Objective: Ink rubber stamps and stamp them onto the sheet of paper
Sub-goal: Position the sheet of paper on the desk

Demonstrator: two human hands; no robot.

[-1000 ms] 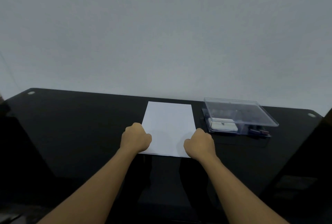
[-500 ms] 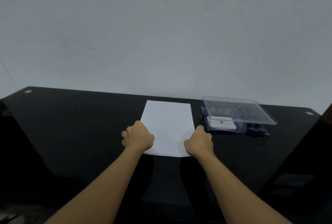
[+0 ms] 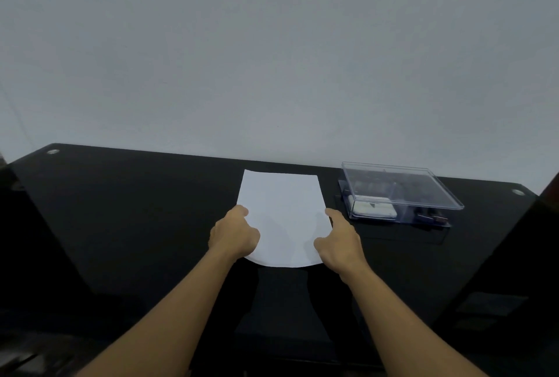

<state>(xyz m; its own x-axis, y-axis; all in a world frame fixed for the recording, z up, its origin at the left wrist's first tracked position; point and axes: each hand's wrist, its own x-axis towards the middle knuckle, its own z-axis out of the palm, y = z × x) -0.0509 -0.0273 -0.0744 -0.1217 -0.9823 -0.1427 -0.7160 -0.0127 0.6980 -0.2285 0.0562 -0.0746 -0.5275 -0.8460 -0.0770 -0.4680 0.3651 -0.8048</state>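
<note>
While the white rectangular paper sheet [image 3: 281, 210] lies on the glossy black bench [image 3: 121, 210], left hand [image 3: 234, 234] and right hand [image 3: 338, 240] clamp curled fingers on its edges, apparently squaring it for stamping.

A glossy black table [image 3: 121, 225] carries two things. A white sheet of paper [image 3: 281, 195] sits in the middle, its near edge bowed. Just to its right, not touching it, stands a clear lidded plastic box [image 3: 402, 186]. Small round caps sit in the tabletop's far corners: a left cap [image 3: 53, 151] and a right cap [image 3: 518, 192].
</note>
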